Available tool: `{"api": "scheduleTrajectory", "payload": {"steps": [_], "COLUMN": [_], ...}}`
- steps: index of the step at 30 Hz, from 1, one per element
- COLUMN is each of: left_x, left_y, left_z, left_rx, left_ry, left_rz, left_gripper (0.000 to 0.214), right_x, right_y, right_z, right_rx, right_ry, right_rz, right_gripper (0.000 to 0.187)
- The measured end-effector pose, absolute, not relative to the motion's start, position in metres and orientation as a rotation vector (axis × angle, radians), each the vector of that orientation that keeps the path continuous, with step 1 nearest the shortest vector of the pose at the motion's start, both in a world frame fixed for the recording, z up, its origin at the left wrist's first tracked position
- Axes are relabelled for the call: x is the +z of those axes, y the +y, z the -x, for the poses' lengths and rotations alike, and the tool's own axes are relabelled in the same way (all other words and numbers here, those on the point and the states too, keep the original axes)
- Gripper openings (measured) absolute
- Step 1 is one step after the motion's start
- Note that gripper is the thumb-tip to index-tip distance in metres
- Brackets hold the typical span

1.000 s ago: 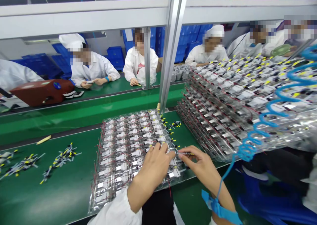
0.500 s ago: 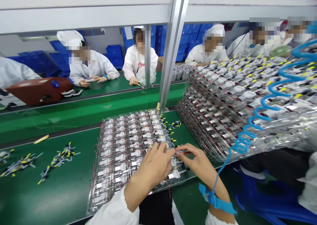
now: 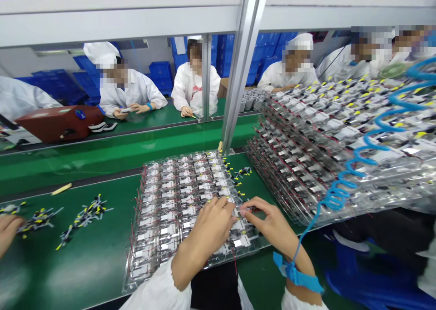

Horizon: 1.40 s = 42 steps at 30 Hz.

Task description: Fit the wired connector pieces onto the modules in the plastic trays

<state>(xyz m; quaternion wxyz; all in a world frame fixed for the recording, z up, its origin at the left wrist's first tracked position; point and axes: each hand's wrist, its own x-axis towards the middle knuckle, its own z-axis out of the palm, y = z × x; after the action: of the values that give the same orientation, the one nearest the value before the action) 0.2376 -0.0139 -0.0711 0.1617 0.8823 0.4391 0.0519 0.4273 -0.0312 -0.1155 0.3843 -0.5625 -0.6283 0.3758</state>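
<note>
A clear plastic tray (image 3: 145,223) lies before me, its pockets filled with rows of small white-labelled parts with red wires. Over the right side of the tray is my left hand (image 3: 213,223), its fingers bent down and closed; what they grip is hidden. My right hand (image 3: 267,217) faces it from the tray's right edge, thumb and forefinger pinched near a small dark piece I cannot make out. A blue wrist strap (image 3: 301,278) circles my right wrist. Small dark pieces with yellow tips (image 3: 243,171) lie beyond the tray's right edge.
On the right rises a tall stack of filled trays (image 3: 289,160), with a coiled blue cord (image 3: 354,164) in front. Piles of yellow-tipped pieces (image 3: 85,217) lie on the green bench (image 3: 85,273). A co-worker's hand (image 3: 8,230) is at the left edge. A metal post (image 3: 240,69) stands ahead.
A co-worker's hand has come in at the left edge, by the piles. My fingertips have drawn slightly apart from each other. The whole view has shifted a little.
</note>
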Motion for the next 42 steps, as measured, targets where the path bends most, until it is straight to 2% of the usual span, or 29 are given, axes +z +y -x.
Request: {"api": "scheduleTrajectory", "payload": {"steps": [13, 30, 42], "left_x": [-0.065, -0.073, -0.073], "left_y": [-0.015, -0.019, -0.019], "left_z": [-0.24, -0.248, -0.243], "left_rx": [0.107, 0.113, 0.153], "left_ry": [1.32, 1.314, 1.314], "left_rz": [-2.448, -2.643, -2.543], "left_gripper": [0.018, 0.013, 0.011], "right_x": [-0.114, -0.11, -0.107], "right_y": [-0.031, -0.029, -0.031], "right_z": [-0.427, -0.425, -0.428], "right_rx": [0.946, 0.95, 0.969], "right_ry": [-1.652, -1.722, -1.699], "right_rz": [1.438, 1.434, 1.489], "right_gripper": [0.025, 0.023, 0.023]}}
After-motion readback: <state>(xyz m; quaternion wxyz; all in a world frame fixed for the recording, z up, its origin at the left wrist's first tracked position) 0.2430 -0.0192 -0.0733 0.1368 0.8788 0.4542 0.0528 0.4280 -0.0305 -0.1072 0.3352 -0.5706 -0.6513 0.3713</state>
